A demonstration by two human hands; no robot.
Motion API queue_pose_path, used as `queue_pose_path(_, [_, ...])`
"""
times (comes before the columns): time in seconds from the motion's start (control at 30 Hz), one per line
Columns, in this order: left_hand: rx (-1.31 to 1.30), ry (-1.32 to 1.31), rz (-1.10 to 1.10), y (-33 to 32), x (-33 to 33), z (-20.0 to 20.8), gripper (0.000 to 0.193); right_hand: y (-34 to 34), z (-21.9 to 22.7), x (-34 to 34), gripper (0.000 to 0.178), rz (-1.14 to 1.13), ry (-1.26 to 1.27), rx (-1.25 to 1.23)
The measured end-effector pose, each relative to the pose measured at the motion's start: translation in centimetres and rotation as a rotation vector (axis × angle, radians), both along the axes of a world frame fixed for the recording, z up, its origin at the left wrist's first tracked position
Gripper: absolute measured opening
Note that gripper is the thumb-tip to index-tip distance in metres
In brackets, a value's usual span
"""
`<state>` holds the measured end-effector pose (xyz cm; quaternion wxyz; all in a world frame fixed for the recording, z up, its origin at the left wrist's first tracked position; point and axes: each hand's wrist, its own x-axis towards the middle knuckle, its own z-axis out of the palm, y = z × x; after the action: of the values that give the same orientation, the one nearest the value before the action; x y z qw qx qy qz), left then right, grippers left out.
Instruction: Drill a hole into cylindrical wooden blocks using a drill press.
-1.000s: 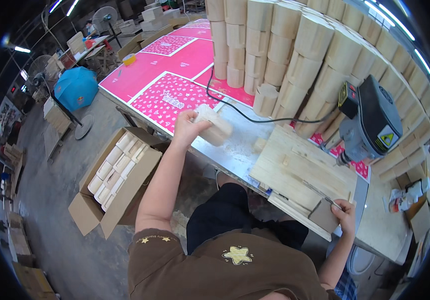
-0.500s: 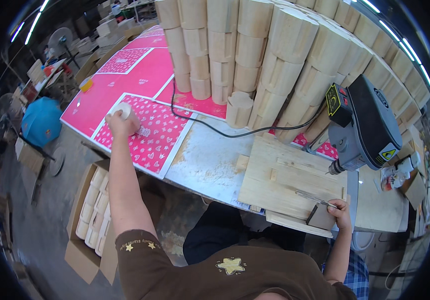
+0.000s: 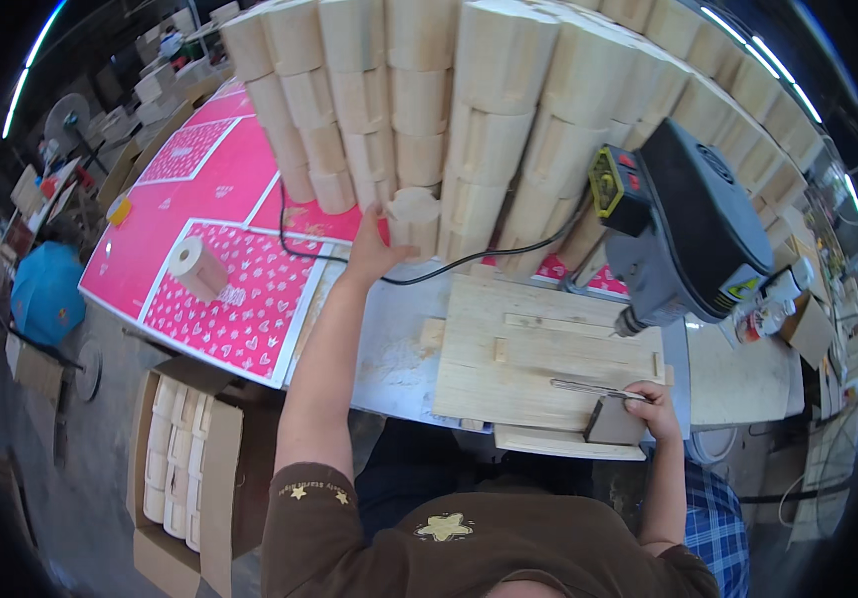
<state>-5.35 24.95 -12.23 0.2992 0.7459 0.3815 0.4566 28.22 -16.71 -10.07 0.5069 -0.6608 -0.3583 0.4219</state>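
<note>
Lying in box (image 3: 219,478): wooden pieces (image 3: 177,463). Left grip (image 3: 374,253) apart at block (image 3: 417,223), contact unclear; right grip (image 3: 656,410) clamped on rod (image 3: 596,389).

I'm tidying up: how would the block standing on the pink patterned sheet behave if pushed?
The block is likely stiff, since it looks like wood. Standing on end, taller than wide, it might tip if pushed high. Its rounded side suggests it could roll once down.

Two hands (image 3: 377,251), one drill (image 3: 690,224), one umbrella (image 3: 48,296)
</note>
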Motion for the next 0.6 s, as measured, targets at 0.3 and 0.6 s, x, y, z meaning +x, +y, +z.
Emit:
queue_pose_path(0.3, [-0.349, -0.059, -0.061, -2.8, -1.0, 1.9, 0.070, -2.1, 2.9, -1.8, 0.025, 0.240, 0.170, -0.027])
queue_pose_path(0.6, [-0.633, -0.352, -0.404, -12.0, -5.8, 10.1, 0.039, -3.5, 7.4, -0.4, 0.027, 0.163, -0.150, 0.318])
